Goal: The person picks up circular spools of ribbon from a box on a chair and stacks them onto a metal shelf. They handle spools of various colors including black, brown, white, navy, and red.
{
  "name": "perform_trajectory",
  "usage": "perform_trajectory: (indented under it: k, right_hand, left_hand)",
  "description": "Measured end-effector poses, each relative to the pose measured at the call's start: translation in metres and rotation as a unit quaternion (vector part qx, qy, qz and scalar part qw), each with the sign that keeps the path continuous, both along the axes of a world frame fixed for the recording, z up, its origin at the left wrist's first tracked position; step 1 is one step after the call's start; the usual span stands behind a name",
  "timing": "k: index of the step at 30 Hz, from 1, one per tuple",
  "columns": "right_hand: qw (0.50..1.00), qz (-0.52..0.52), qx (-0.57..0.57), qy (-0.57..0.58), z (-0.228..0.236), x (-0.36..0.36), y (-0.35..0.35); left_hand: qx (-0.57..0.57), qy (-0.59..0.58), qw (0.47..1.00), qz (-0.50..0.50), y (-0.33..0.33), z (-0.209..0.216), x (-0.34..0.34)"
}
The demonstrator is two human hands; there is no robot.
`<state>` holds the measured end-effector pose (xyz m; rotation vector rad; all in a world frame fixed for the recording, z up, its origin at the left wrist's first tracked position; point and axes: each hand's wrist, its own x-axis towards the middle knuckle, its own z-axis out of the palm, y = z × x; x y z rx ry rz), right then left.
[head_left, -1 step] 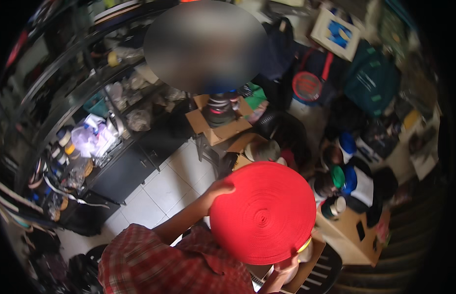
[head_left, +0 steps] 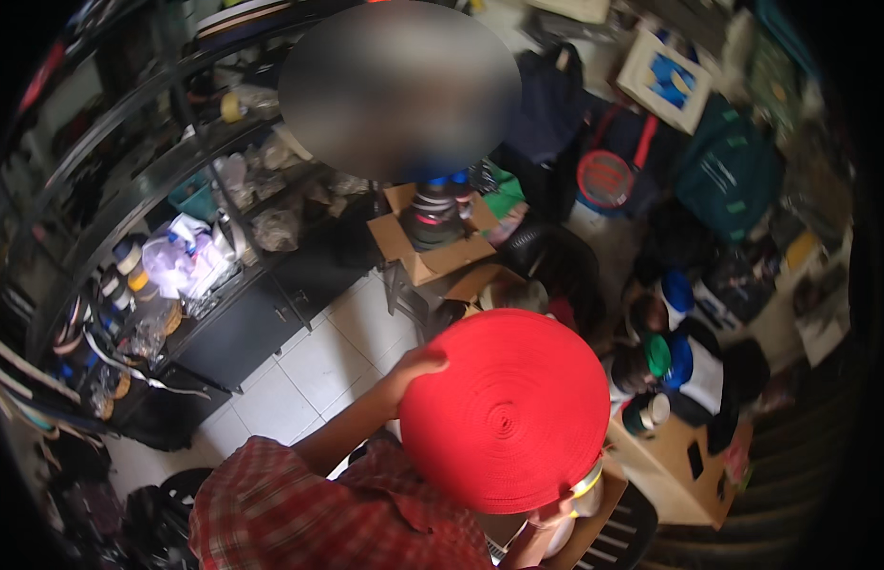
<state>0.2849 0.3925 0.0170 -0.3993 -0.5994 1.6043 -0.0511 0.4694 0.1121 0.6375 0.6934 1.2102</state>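
Note:
A large, flat roll of red webbing (head_left: 508,408), wound in a tight spiral, is held up in front of my body, its flat face toward me. My left hand (head_left: 418,372) grips its upper left rim, thumb on the edge. At the lower right edge, my right hand (head_left: 553,515) clasps the rim from below. The fingers behind the roll are hidden. Just beyond my right hand, an open cardboard box (head_left: 605,499) holds a pale roll with a yellow band (head_left: 586,492), partly covered by the red one.
An open cardboard box (head_left: 418,266) with stacked dark rolls stands ahead, near a person whose upper part is blurred. Black shelving and cabinets (head_left: 238,328) run along the left. Right are spools, a closed carton (head_left: 675,465), a red racket (head_left: 605,179) and a teal bag (head_left: 729,171).
The red roll has shifted very slightly left in the view, with both hands still on it. More of the yellow-banded roll shows beside my right hand.

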Motion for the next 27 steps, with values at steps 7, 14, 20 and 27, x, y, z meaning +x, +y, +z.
perform_trajectory:
  k: [7, 14, 20, 27]
  right_hand:
    - [0.989, 0.147, 0.023, -0.014, 0.015, -0.184, 0.098]
    - [0.953, 0.281, 0.094, -0.06, 0.073, -0.329, 0.179]
    - [0.918, 0.371, 0.126, -0.065, 0.108, -0.428, 0.248]
    - [0.927, 0.33, 0.157, -0.078, 0.173, -0.537, 0.363]
  left_hand:
    - [0.065, -0.026, 0.965, 0.253, -0.036, 0.053, -0.15]
    - [0.161, 0.079, 0.89, 0.418, -0.037, 0.06, -0.26]
    - [0.091, 0.067, 0.848, 0.518, -0.03, 0.09, -0.316]
    - [0.185, 0.032, 0.794, 0.578, 0.073, 0.132, -0.377]
